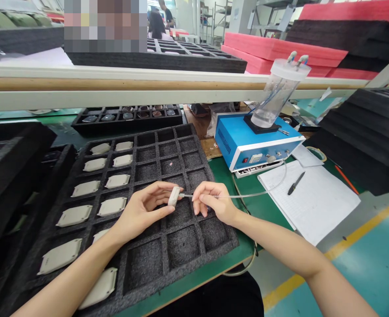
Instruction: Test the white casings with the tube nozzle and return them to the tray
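Note:
Between the thumb and fingers of my left hand (148, 204) is a small beige plastic case (174, 196), held on edge above the black foam tray (148, 256). My right hand (214, 200) pinches a clear thin tube (247, 195), whose narrow tip meets the side of the case. From my right hand the tube curves back to the front of a blue machine (247, 136). Similar beige cases (85, 188) lie in the two left columns of the tray. Whether the tip sits inside the case or only touches it, I cannot tell.
A clear cylinder of liquid (270, 99) stands on the machine. To the right are paper sheets (313, 198), a black pen (296, 183) and stacked black foam (362, 132). A shelf edge (148, 97) crosses behind. Another foam tray (128, 125) holds dark watch-like pieces.

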Tool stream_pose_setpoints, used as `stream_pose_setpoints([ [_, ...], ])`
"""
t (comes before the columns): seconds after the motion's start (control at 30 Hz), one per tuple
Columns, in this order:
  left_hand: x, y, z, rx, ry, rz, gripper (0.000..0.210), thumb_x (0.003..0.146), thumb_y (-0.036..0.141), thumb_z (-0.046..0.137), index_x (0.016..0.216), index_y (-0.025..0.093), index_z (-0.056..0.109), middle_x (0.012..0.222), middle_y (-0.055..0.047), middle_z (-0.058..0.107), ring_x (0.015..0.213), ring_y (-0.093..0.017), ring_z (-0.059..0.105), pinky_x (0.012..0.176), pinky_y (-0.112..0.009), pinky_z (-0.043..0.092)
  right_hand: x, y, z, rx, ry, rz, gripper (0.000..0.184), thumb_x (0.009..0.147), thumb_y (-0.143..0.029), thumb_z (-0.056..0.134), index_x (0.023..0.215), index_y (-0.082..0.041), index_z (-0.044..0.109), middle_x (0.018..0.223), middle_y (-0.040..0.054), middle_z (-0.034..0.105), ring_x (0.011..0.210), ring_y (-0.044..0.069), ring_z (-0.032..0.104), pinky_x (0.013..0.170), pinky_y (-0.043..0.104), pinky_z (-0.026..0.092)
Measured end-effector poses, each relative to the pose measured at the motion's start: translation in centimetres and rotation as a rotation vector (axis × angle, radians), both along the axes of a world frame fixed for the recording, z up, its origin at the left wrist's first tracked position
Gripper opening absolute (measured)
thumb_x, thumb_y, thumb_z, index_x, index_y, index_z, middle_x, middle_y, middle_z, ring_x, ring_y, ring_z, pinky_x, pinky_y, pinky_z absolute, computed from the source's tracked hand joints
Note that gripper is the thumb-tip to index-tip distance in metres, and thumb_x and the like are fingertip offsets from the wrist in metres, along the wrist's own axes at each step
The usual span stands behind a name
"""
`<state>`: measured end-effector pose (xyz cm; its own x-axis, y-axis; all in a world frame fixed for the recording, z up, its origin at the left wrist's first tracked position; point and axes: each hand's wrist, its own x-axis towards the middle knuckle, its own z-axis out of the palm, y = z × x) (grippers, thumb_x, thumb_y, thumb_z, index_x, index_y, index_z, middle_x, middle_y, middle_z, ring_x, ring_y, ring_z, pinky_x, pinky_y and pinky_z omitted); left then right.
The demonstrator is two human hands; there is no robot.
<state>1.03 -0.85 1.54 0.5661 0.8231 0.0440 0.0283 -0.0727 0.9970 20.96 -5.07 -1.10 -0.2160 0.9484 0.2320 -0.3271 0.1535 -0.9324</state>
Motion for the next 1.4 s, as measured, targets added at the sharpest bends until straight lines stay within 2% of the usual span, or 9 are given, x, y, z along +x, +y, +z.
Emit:
stream_pose_setpoints([
  [0.57, -0.31, 0.23, -0.77, 0.042, -0.004, -0.030, 0.037, 0.070, 0.020, 0.074, 0.105, 0.018, 0.062, 0.108, -0.009, 0.069, 0.099, -0.021, 0.065, 0.092, -0.034, 0.051, 0.01, -0.11, 0.03, 0.015, 0.004, 0.004, 0.010, 0.078, -0.020, 0.053, 0.074, -0.013, 0.059, 0.054, -0.0006, 0.063, 0.036, 0.006, 0.047, 0.038, 0.018, 0.036],
  [1.4, -0.40, 0.19, -0.66, 0.059, -0.004, -0.042, 0.037, 0.070, 0.021, 0.074, 0.105, 0.019, 0.062, 0.105, -0.009, 0.069, 0.098, -0.022, 0.066, 0.091, -0.036, 0.051, 0.07, -0.08, 0.07, 0.006, 0.008, 0.010, 0.010, 0.078, -0.020, 0.053, 0.074, -0.013, 0.060, 0.054, -0.0004, 0.063, 0.036, 0.006, 0.047, 0.039, 0.018, 0.036],
])
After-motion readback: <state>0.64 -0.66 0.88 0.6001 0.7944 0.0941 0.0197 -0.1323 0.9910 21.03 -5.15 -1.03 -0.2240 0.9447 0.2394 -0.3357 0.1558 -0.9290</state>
